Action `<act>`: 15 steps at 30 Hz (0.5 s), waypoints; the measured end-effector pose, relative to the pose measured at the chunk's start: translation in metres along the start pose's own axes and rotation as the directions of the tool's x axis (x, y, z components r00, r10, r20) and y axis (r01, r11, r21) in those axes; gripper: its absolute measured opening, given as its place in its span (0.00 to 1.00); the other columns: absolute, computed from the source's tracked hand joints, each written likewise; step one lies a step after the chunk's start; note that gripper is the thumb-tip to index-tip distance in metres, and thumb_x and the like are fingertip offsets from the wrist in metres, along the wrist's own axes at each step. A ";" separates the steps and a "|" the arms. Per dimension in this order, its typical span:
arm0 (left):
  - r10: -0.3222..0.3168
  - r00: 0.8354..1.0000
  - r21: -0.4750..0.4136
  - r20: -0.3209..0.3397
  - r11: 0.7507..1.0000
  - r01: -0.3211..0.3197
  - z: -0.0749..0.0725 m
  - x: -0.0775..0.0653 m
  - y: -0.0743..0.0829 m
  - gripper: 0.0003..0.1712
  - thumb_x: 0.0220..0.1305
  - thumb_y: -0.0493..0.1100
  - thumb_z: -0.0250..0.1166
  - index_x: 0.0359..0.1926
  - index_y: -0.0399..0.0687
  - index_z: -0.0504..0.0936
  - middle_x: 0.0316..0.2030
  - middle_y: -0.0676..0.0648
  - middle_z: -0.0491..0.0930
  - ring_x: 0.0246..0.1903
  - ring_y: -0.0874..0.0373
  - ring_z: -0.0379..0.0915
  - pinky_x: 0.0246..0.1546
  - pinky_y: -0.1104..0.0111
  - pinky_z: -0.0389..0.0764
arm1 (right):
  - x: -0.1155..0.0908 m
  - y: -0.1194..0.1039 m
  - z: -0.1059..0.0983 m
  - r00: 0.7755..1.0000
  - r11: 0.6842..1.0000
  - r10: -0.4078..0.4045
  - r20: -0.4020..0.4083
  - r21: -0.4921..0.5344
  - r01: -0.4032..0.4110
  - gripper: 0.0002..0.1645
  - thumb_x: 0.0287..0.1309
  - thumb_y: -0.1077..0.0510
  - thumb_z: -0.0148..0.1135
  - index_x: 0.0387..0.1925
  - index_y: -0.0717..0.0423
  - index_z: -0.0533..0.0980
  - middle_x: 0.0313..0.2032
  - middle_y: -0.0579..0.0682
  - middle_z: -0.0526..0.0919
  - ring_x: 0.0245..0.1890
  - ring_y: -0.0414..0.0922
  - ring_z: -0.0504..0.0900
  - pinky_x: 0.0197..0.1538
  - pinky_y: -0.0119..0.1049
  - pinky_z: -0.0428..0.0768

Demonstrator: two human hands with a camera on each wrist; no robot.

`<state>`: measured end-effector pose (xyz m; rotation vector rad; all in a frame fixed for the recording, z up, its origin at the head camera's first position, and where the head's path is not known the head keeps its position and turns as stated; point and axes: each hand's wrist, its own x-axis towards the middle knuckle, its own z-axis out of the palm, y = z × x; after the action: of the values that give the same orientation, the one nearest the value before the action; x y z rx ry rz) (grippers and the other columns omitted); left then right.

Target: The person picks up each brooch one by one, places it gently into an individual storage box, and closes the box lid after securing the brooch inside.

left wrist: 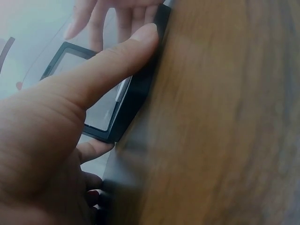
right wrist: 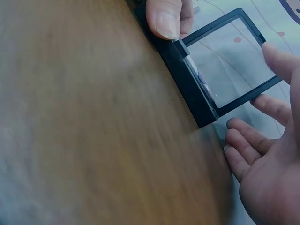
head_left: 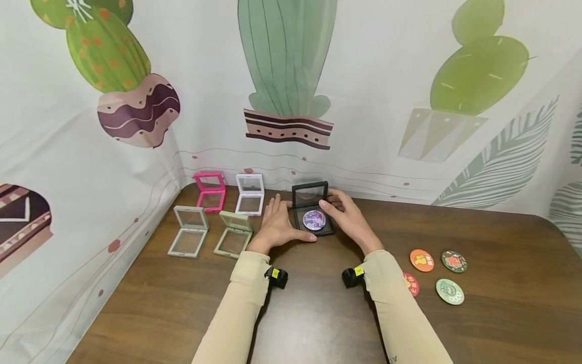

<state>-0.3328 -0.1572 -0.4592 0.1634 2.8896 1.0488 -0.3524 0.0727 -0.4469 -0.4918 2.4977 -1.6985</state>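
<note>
The black case sits near the table's far edge, hinged open, long axis near to far, its clear-windowed lid raised at the far side. A round purple badge lies in the base. The left hand grips the base, thumb spread from fingers; the right hand pinches the lid's right edge.

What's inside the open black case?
A round purple badge lies printed side up in the lower half of the black case. Whatever is directly beneath the badge is covered and can't be seen.

Black case partly behind left hand
</note>
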 end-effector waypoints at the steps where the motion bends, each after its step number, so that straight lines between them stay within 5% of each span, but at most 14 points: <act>1: 0.002 1.000 0.000 -0.004 1.000 -0.002 0.000 0.000 0.000 0.72 0.36 0.65 0.89 0.75 0.35 0.64 0.82 0.29 0.40 0.82 0.37 0.29 0.81 0.52 0.32 | 0.000 0.001 0.000 1.000 1.000 0.006 -0.001 0.007 -0.006 0.39 0.76 0.40 0.61 0.76 0.57 0.66 0.66 0.61 0.75 0.68 0.57 0.72 0.75 0.53 0.66; 15: 0.017 1.000 -0.004 -0.017 1.000 -0.017 0.000 0.000 -0.001 0.70 0.36 0.67 0.88 0.74 0.37 0.66 0.82 0.28 0.39 0.82 0.36 0.29 0.81 0.51 0.33 | -0.004 -0.002 -0.004 0.998 0.998 0.068 0.018 0.009 -0.068 0.37 0.72 0.34 0.63 0.69 0.54 0.72 0.66 0.59 0.75 0.68 0.57 0.73 0.72 0.58 0.69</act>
<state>-0.3326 -0.1581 -0.4603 0.1808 2.9055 1.0642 -0.3494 0.0767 -0.4437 -0.4142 2.4632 -1.6735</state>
